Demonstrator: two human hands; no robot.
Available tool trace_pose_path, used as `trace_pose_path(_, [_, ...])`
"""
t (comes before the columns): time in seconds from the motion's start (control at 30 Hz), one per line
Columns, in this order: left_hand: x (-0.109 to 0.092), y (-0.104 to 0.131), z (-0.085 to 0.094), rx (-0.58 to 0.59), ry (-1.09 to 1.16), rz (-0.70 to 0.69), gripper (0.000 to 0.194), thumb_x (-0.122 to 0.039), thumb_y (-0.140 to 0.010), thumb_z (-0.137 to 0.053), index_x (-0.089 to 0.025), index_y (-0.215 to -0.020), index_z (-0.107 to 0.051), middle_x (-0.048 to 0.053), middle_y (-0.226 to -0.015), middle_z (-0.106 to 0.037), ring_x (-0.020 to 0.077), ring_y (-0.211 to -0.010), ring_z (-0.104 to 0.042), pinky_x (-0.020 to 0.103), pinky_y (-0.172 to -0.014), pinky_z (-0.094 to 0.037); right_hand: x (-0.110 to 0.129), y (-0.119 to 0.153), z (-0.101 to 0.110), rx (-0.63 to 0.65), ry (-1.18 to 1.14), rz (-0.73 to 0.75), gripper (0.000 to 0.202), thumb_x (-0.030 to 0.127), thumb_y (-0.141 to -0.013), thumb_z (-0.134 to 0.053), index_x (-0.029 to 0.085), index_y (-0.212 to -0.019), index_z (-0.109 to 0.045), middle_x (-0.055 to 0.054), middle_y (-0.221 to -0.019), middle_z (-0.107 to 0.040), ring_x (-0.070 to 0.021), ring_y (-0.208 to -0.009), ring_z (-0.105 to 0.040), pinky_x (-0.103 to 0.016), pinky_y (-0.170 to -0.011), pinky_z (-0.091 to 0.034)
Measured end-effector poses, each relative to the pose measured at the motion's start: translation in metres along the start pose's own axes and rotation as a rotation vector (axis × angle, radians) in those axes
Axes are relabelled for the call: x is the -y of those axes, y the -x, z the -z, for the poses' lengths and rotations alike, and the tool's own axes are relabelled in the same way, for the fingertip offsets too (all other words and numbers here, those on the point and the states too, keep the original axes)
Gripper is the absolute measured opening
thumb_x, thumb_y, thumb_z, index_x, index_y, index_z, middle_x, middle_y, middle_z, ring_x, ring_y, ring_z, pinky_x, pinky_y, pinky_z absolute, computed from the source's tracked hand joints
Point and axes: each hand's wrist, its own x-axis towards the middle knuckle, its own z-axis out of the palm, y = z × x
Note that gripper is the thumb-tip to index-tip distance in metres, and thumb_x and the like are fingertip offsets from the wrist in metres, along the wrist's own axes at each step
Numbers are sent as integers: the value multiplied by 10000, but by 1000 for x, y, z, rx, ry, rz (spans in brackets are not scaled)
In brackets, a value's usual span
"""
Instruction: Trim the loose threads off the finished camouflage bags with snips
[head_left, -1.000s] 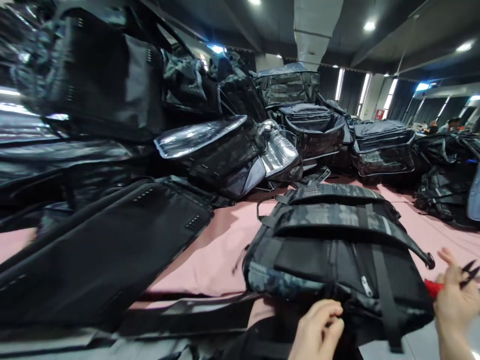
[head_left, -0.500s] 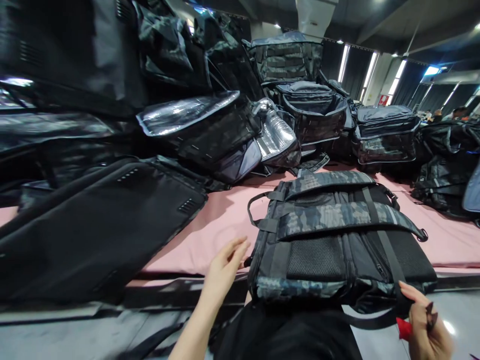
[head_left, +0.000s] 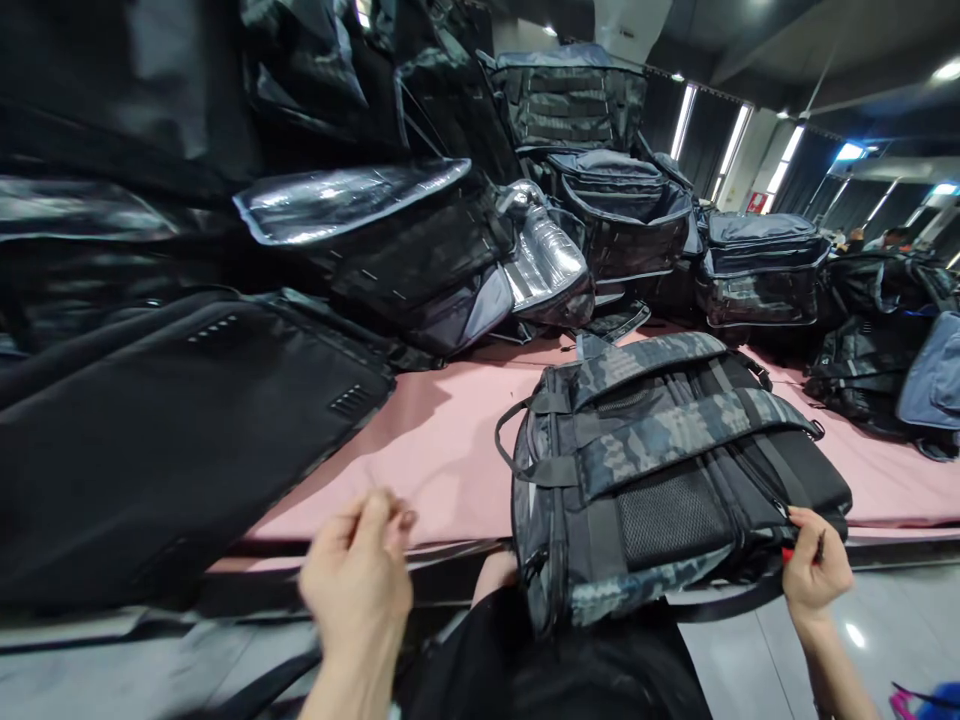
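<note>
A camouflage backpack [head_left: 660, 440] lies with its shoulder straps up near the table's front edge. My right hand [head_left: 816, 570] is closed at its lower right, where a black webbing strap [head_left: 731, 608] runs into the fingers. A small red piece [head_left: 787, 553] and a dark pointed bit stick out of that hand; what they belong to is mostly hidden. Left of the backpack, over the table edge, my left hand [head_left: 356, 565] is raised with fingers pinched together. It is apart from the bag, and anything in it is too small to make out.
Pink cloth covers the table [head_left: 457, 440]. A large black bag panel [head_left: 187, 440] lies on the left. Behind, several bags are heaped, including an open silver-lined bag [head_left: 360, 205] and a stacked bag [head_left: 761, 270]. More bags [head_left: 862, 370] sit at the right.
My left hand has moved left, away from the backpack, and its fingers have closed. The backpack has turned slightly, its near left corner closer to me. My right hand has shifted up and left.
</note>
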Motion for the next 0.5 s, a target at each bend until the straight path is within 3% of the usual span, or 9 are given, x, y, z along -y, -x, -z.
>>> trace_pose_path(0.07, [1,-4,6,-100,-161,-65,580,-319,-577,-755,-235,-1099,-516,46,-1134,-525,157,-946,-539,270,-805,-453,-4,-1,-4,-21,-10,-24,269,260,-910,-442,133,-731,-597,-92,-747,-656,-194,-732,-638,-334,-712,-501])
trace_pose_path(0.13, [4,4,6,-11,-284,-52,690,-361,-607,-734,-251,-1229,-457,81,-1307,-456,204,-1080,-522,315,-894,-442,-6,-1,-7,-34,-13,-46,270,263,-909,-443,136,-723,-591,-89,-743,-653,-191,-722,-632,-332,-708,-495])
trace_pose_path(0.2, [10,22,2,141,-318,20,550,-445,-681,-654,-211,-1163,-529,95,-1228,-537,214,-1005,-579,338,-865,-475,-6,-1,-7,-41,-17,-53,270,267,-908,-441,137,-725,-591,-90,-747,-652,-191,-725,-630,-337,-716,-491])
trace_pose_path(0.27, [20,47,0,251,-371,48,432,-492,-752,-557,-178,-1047,-586,73,-1010,-631,178,-823,-623,314,-770,-511,-6,0,-6,-33,-30,-60,263,267,-908,-442,135,-739,-594,-94,-766,-652,-193,-742,-628,-346,-733,-487])
trace_pose_path(0.37, [40,86,9,406,-526,-19,361,-486,-837,-422,-176,-907,-594,19,-725,-613,140,-603,-581,263,-614,-506,-5,-1,-3,8,-63,-106,266,282,-910,-438,137,-746,-589,-95,-792,-652,-194,-772,-624,-352,-758,-480])
trace_pose_path(0.43, [58,107,22,576,-598,-104,333,-454,-862,-377,-190,-845,-579,16,-700,-603,147,-603,-585,260,-599,-504,-4,-2,-2,23,-78,-144,286,307,-913,-430,142,-735,-582,-90,-794,-649,-193,-775,-622,-356,-765,-476])
trace_pose_path(0.5, [77,121,34,726,-660,-230,309,-457,-839,-432,-190,-912,-571,48,-808,-635,181,-718,-622,293,-665,-525,-2,-3,-4,4,-101,-175,303,335,-913,-426,145,-728,-574,-84,-788,-643,-191,-773,-619,-362,-770,-474])
